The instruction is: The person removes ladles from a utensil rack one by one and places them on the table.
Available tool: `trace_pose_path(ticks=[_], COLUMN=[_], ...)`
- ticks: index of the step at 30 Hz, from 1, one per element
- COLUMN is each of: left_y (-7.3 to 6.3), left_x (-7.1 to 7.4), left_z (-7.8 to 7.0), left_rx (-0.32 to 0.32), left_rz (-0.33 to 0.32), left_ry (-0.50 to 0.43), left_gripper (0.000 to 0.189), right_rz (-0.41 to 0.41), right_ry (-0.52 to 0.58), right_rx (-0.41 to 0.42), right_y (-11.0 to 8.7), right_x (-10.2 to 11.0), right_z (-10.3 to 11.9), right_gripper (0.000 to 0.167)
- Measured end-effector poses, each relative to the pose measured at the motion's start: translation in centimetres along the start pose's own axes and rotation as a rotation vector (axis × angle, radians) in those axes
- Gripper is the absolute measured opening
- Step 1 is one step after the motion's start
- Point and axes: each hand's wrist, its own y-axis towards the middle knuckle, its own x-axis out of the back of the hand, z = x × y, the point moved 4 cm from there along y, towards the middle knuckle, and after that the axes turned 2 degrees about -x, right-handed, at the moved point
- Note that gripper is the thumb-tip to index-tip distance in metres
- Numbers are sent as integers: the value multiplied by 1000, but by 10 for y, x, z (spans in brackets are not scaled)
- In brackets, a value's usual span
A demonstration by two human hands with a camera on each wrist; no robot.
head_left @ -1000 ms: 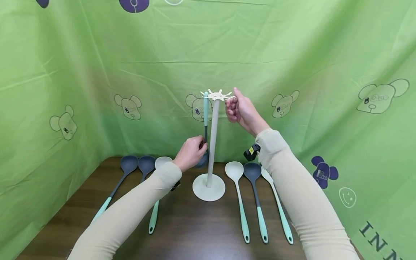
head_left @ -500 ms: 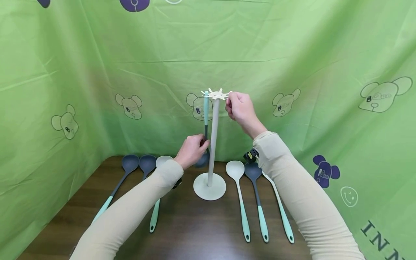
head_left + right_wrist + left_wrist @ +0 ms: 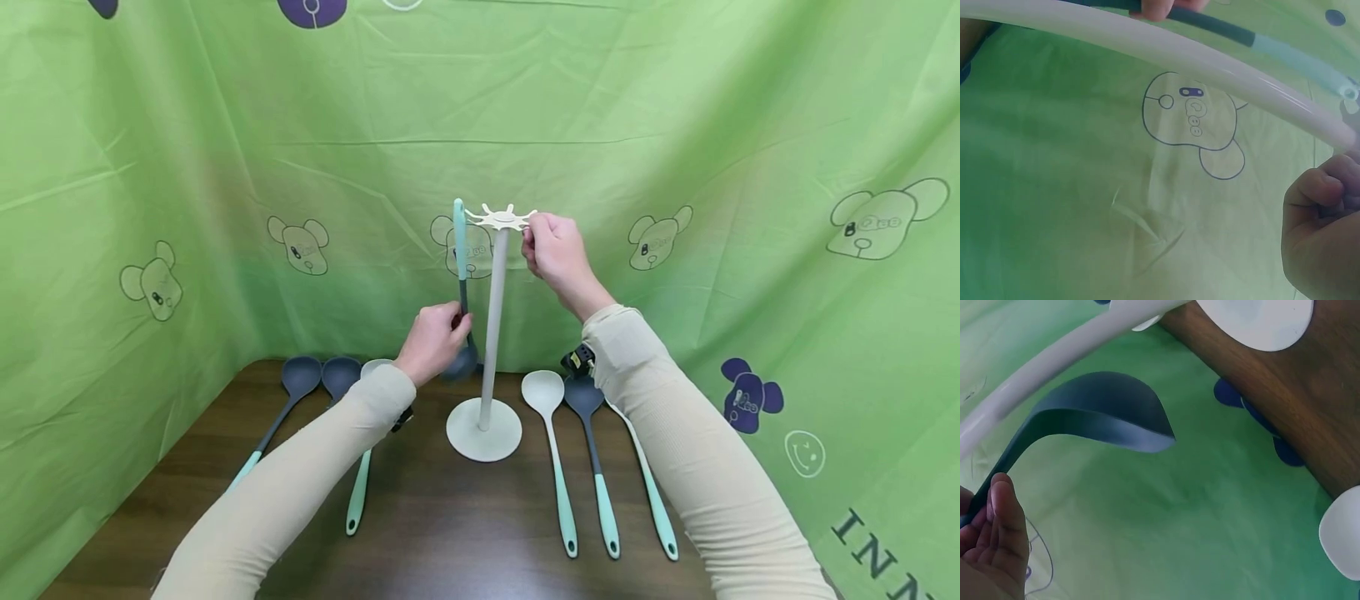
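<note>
My left hand (image 3: 433,342) pinches a ladle by its dark shaft, just above the bowl. The ladle (image 3: 460,242) hangs nearly upright with its mint handle up; its dark bowl (image 3: 1107,412) fills the middle of the left wrist view. The handle's holed end is beside the left hooks of a white utensil stand (image 3: 494,317); whether it touches a hook I cannot tell. On the opposite side, my right hand (image 3: 557,254) pinches a hook of the stand's star-shaped top (image 3: 501,220). Curled fingers of that hand show in the right wrist view.
Left on the wooden table (image 3: 420,533) lie two dark utensils (image 3: 300,377) and a white one (image 3: 358,496), partly behind my left sleeve. Right of the stand lie a white ladle (image 3: 542,390), a dark one (image 3: 584,396) and another white-headed utensil (image 3: 654,500). Green cloth (image 3: 480,100) hangs behind.
My right hand has moved in and taken hold of a hook. My left hand has shifted the ladle left and slightly up, its handle end now outside the hooks' tips.
</note>
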Motion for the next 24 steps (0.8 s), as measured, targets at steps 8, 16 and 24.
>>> trace_pose_path(ticks=[8,16,24], left_y=[-16,-44,-67], left_x=[10,8,-10], left_z=[20,45,70], left_rx=[-25,-109,-133], left_rz=[51,104,233], left_ry=[-13,-13,58], left_gripper=[28,11,9], right_rz=[0,9,4], right_ry=[-15,-3,2], right_rx=[6,20,11], right_y=[0,1,-1], right_x=[0,-1,-1], right_z=[0,2,1], right_gripper=[33,34,34])
